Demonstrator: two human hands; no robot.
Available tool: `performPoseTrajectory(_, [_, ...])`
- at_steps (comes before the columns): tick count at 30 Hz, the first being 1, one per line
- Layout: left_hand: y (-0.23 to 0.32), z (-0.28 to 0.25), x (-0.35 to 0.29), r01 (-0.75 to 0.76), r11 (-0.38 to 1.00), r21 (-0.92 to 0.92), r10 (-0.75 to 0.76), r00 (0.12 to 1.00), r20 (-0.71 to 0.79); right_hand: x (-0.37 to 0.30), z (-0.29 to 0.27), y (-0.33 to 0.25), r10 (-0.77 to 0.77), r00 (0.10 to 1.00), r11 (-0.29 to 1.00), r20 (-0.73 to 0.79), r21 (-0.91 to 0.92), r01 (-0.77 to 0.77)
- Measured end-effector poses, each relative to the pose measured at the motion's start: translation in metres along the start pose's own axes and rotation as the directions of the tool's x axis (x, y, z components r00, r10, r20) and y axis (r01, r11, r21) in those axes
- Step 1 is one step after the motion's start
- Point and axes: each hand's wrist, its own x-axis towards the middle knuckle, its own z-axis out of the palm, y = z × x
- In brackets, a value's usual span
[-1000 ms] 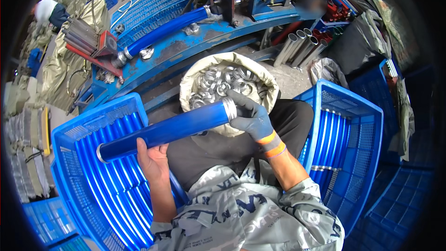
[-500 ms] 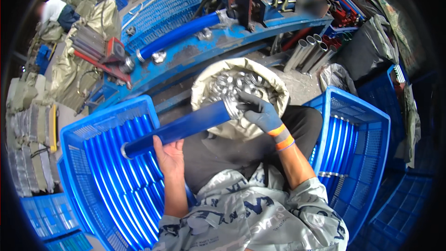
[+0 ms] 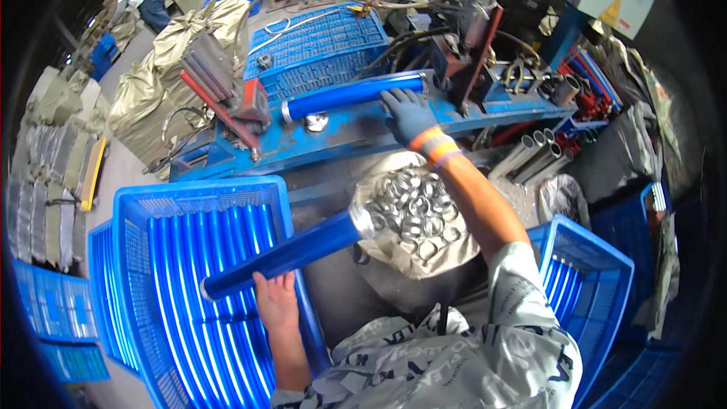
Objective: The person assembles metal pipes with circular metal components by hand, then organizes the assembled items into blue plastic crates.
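Observation:
My bare left hand [image 3: 277,303] supports a blue tube [image 3: 291,255] near its lower left end, thumb on the near side. A silver metal collar [image 3: 361,221] sits on the tube's upper right end, above the sack's edge. My right hand [image 3: 410,116], in a dark glove with an orange cuff, is stretched over the bench with its fingers apart. Its fingertips are beside the right part of another blue tube [image 3: 352,92] lying there; whether they touch it I cannot tell. A small shiny metal fitting [image 3: 316,123] rests on the bench below that tube.
A pale sack [image 3: 447,256] full of metal rings stands before me. Blue crates of blue tubes flank me, one at left [image 3: 198,191], one at right [image 3: 598,251]. The blue bench [image 3: 291,153] carries a red-framed machine [image 3: 478,57]. Bare metal pipes [image 3: 534,153] stand at right.
My right hand has left the held tube's collar end and reached forward to the bench. My left hand keeps the tube. The view has shifted, showing more of the bench's far side.

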Motion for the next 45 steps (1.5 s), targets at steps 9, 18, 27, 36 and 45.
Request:
performPoseTrajectory(9, [0.018,-0.003,0.024,-0.056,0.998,0.032,0.059,0.996,-0.073,0.123,0.049,0.027,0.059,0.995,0.925,-0.079,-0.371,-0.084])
performPoseTrajectory(18, [-0.15,0.172,0.183,0.176,0.983,0.047,-0.181,0.973,0.145,-0.014,-0.249,0.009,0.144,0.726,0.864,-0.673,0.443,0.24])
performPoseTrajectory(27, [-0.269,0.257,0.426,0.236,0.961,0.147,-0.219,0.968,-0.123,-0.355,-0.293,0.075,0.739,0.464,0.608,-0.488,0.78,-0.149])
performPoseTrajectory(36, [-0.297,0.248,0.43,0.292,0.929,0.228,-0.244,0.945,-0.217,-0.405,-0.309,0.072,0.835,0.409,0.535,-0.368,0.716,-0.449])
performPoseTrajectory(45, [-0.3,0.246,0.417,0.251,0.912,0.323,-0.219,0.967,-0.132,-0.675,-0.388,0.09,0.852,0.221,0.449,-0.474,0.447,-0.773])
